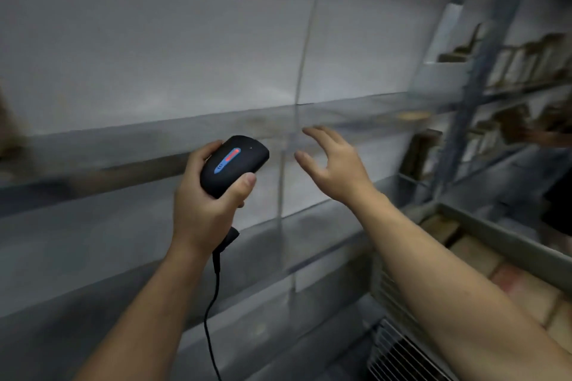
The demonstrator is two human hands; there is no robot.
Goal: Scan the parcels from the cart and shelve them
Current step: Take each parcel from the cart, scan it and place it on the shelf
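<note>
My left hand grips a black handheld barcode scanner with a blue and red strip on top; its black cable hangs down past my forearm. My right hand is raised beside it with relaxed, spread fingers and holds nothing. Both hands are in front of a grey metal shelf whose boards are blurred by motion. Brown cardboard parcels lie in a wire cart at the lower right.
A second shelving unit at the right carries several brown parcels. A white wall lies behind the near shelf. A dark-clothed person shows partly at the right edge.
</note>
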